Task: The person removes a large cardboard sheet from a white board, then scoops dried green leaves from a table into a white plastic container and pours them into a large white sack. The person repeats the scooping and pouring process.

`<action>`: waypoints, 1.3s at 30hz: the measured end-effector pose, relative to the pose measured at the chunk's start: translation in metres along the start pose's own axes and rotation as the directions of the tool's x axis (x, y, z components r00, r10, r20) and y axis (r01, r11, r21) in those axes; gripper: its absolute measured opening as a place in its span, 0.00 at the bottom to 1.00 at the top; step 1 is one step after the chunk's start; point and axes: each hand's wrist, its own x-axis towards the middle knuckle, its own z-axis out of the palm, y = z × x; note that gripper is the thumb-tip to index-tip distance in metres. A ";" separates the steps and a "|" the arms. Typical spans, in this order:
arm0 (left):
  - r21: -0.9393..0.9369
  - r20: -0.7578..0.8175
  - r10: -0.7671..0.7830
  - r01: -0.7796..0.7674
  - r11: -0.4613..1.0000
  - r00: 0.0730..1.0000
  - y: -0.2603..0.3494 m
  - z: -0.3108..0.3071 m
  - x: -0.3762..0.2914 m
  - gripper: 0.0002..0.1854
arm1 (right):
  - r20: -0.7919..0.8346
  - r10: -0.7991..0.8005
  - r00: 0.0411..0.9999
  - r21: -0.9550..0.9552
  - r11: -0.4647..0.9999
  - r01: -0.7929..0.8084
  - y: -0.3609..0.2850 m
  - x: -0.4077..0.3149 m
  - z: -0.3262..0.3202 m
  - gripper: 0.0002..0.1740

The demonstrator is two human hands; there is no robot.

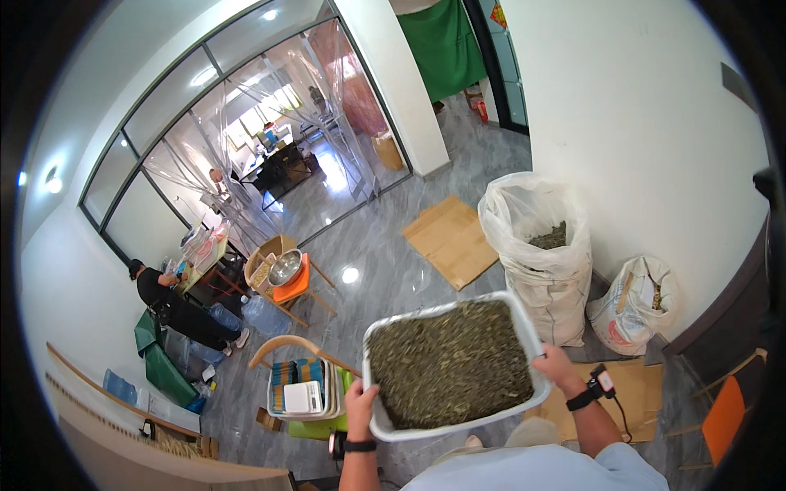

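Observation:
A white plastic tub (pixel 451 428) full of dried, dark green-brown leaf material (pixel 451 362) is held up in front of my body. My left hand (pixel 361 402) grips its left rim near the lower corner. On the opposite side, my right hand (pixel 556 366) grips the right rim. Both wrists wear black straps with small devices. Beyond the tub, to the right, stands a tall white woven sack (pixel 543 288) with a clear plastic liner, and similar dark leaf material shows inside it.
A smaller woven sack (pixel 632 313) stands by the wall. Cardboard sheets (pixel 451 242) lie on the floor. At left are a chair with stacked trays (pixel 334 393) and a white scale (pixel 302 398), and an orange-seated chair (pixel 295 288) with a metal bowl (pixel 285 268). A person (pixel 178 307) stands at a table.

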 end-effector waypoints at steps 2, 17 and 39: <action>0.026 0.079 0.099 -0.101 0.995 0.992 0.011 0.024 0.048 0.10 | -0.117 0.053 0.992 0.091 0.995 -0.043 0.000 0.016 -0.012 0.15; -0.090 0.445 -0.158 0.220 0.971 0.882 0.100 0.206 0.348 0.08 | -0.199 0.126 0.972 0.085 0.990 -0.111 0.033 0.275 -0.067 0.18; 0.046 0.899 0.189 -0.514 0.857 0.395 0.055 0.395 0.442 0.17 | -0.226 0.833 0.506 0.954 0.294 -0.057 0.181 0.305 0.184 0.18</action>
